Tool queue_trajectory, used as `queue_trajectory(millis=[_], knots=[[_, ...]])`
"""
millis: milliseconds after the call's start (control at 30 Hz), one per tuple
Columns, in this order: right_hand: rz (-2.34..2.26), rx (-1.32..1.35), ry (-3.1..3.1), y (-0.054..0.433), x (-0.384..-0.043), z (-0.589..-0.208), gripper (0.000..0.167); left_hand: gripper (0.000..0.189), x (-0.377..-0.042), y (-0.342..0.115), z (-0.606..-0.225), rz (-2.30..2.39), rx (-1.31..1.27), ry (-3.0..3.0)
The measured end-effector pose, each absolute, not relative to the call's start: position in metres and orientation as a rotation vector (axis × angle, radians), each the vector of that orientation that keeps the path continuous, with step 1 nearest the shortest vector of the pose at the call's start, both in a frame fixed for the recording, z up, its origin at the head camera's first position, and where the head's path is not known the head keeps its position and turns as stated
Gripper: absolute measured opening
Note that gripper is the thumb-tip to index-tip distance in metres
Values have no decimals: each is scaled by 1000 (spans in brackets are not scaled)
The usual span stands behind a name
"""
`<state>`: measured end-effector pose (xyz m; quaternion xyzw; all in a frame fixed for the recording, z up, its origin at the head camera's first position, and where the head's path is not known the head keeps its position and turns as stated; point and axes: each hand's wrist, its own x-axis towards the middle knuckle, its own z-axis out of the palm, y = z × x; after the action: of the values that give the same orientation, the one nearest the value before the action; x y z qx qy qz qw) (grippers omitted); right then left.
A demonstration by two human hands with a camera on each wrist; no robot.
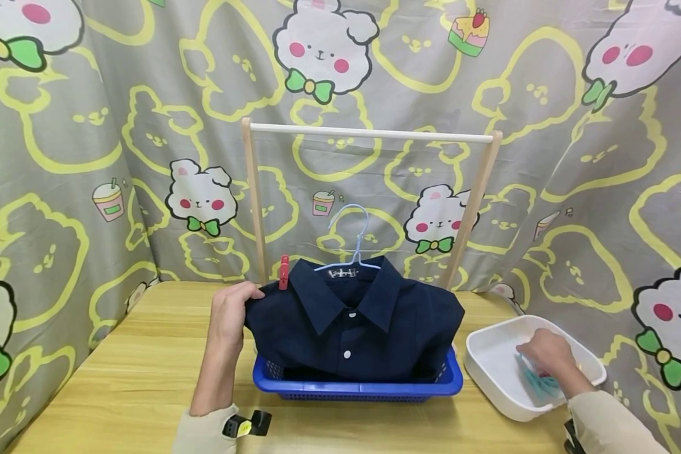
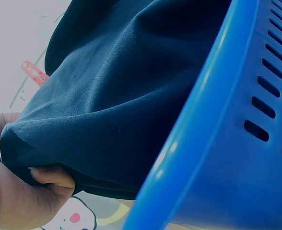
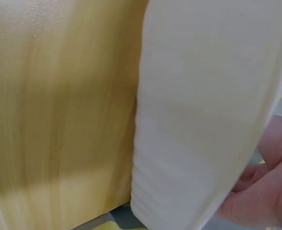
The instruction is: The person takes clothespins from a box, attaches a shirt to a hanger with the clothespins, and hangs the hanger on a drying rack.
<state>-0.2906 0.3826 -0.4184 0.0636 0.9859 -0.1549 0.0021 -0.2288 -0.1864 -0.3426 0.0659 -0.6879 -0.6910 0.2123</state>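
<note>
A dark navy shirt [image 1: 323,340] with white buttons stands partly in a blue basket [image 1: 357,388]. Its collar has a light blue wire hanger [image 1: 359,239] in it, hook upward. One red clothespin [image 1: 284,272] is clipped at the shoulder on the left. Beside that clip my left hand [image 1: 229,312] pinches the shirt's shoulder edge, thumb on the near side in the left wrist view. My right hand [image 1: 547,353] reaches down into a white basin [image 1: 488,372], over several teal clothespins [image 1: 539,381]. The basin wall hides its fingertips in the right wrist view.
A wooden rack [image 1: 251,189] with a white crossbar [image 1: 369,132] stands behind the basket on the wood-grain table [image 1: 130,366]. A patterned curtain [image 1: 108,252] surrounds the table on the back and both sides.
</note>
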Motion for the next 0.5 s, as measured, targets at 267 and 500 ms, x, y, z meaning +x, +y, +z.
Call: queue_trajectory(millis=[267, 500], knots=[[-439, 230, 3047, 387, -287, -426, 35, 24, -229, -186, -344, -1908, 183, -1912], [-408, 252, 3031, 388, -288, -427, 41, 25, -230, -186, -345, -1914, 188, -1898]])
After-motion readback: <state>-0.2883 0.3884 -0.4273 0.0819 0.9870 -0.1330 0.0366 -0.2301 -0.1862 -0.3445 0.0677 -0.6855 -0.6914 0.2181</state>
